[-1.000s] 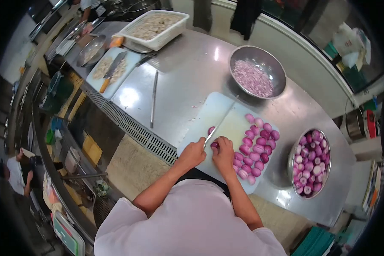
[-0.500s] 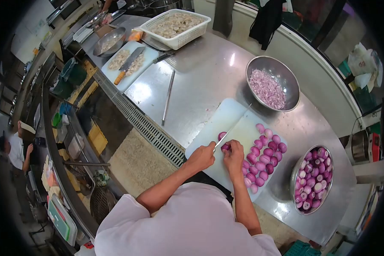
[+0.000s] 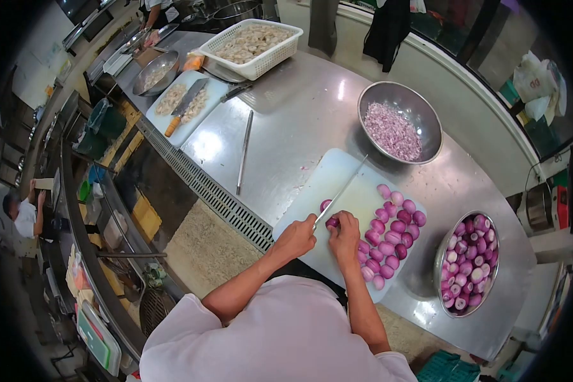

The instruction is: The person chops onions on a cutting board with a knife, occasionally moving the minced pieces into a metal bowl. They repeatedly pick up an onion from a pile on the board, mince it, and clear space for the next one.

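Observation:
My left hand [image 3: 295, 240] is closed round the handle of a knife [image 3: 347, 184], whose blade points away over the white cutting board [image 3: 318, 181]. Fingers of my right hand [image 3: 345, 237] hold a purple onion piece [image 3: 332, 221] on the board, beside the knife. Another onion piece [image 3: 325, 205] lies just beyond the blade. Several halved onions [image 3: 388, 235] sit in rows on the board's right part. Behind the board stands a steel bowl of chopped onion [image 3: 393, 130]. A second steel bowl [image 3: 438, 274] at the right holds many peeled onions [image 3: 470, 261].
A metal rod [image 3: 244, 153] lies on the steel table [image 3: 286, 140]. Farther left are a second board [image 3: 183, 105] with a cleaver [image 3: 189, 99], a white basket [image 3: 293, 48] and a metal bowl [image 3: 156, 73]. Other people [image 3: 27, 216] stand at the far left and back.
The view has shifted slightly. Both hands remain at the near side of the board, with the knife still in my left hand and the onion piece under my right fingers.

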A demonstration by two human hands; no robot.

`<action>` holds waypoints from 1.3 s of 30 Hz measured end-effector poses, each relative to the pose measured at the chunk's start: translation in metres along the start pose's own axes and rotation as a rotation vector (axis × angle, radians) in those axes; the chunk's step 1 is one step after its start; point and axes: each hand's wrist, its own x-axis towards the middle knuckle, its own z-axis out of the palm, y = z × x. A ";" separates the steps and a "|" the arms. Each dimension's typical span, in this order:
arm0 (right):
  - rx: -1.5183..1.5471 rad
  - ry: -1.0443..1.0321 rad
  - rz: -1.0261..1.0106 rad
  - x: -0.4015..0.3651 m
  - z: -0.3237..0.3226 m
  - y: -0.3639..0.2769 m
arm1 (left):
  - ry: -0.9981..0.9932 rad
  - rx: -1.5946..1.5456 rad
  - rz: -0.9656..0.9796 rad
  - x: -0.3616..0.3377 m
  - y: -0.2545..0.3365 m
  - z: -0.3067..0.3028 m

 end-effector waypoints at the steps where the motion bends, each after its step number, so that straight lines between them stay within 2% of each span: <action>1: 0.000 -0.001 -0.001 0.000 0.000 0.001 | 0.001 0.000 -0.001 0.000 0.000 0.000; 10: 0.023 0.019 0.049 -0.009 0.005 0.000 | 0.007 -0.004 0.013 0.000 0.004 -0.002; 12: -0.087 -0.036 -0.070 -0.007 0.004 0.000 | 0.026 0.025 0.014 0.001 0.006 0.000; 19: -0.075 -0.107 -0.046 -0.004 -0.005 -0.001 | 0.023 0.065 -0.033 0.002 0.013 0.002; 21: 0.010 -0.094 -0.052 -0.004 -0.003 0.005 | 0.008 0.048 -0.062 0.002 0.018 0.000; 25: -0.051 -0.053 -0.003 0.002 -0.005 0.018 | 0.000 0.047 -0.082 0.001 0.022 0.003; 27: 0.038 0.074 0.017 0.011 -0.011 0.022 | -0.002 0.055 -0.085 0.001 0.013 0.004; 30: 0.116 -0.026 0.000 0.021 -0.019 0.042 | -0.012 0.022 -0.141 0.000 0.024 0.001; 32: 0.185 0.008 -0.022 0.024 -0.020 0.044 | -0.013 -0.026 -0.174 0.000 0.027 0.003; 34: 0.256 -0.105 -0.086 0.025 -0.015 0.050 | 0.031 -0.005 -0.087 0.000 0.022 0.006; 37: 0.207 -0.134 -0.120 0.024 -0.014 0.041 | -0.029 -0.017 -0.207 0.003 0.032 0.001; 39: 0.176 -0.143 -0.114 0.025 -0.014 0.036 | -0.031 -0.018 -0.220 0.004 0.033 -0.002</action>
